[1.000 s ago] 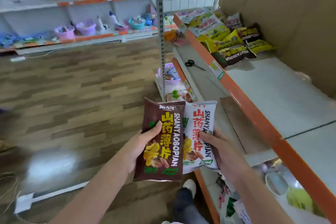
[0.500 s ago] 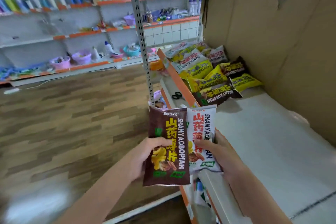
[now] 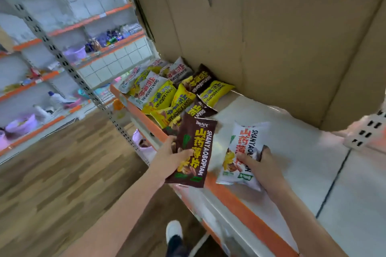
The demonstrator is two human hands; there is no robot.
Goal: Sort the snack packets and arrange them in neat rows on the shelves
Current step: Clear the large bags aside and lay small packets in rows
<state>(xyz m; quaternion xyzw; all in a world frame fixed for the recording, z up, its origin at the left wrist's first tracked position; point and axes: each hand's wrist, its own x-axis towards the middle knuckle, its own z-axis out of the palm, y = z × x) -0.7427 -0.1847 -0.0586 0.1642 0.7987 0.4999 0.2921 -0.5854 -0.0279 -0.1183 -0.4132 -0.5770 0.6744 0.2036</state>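
**White packet over bare shelf; brown packet short of the edge**

The white snack packet (image 3: 242, 156) is grasped by the right hand (image 3: 261, 165), thumb on its face, long axis running away from the grip across the shelf (image 3: 302, 162). The brown snack packet (image 3: 193, 150) is pinched at its lower half by the left hand (image 3: 169, 156) above the orange shelf edge (image 3: 236, 200). The mixed packet pile (image 3: 173, 96) lies beyond both grips, nearer the left one. Bare shelf lies directly under the right grip, judged the readier placement.
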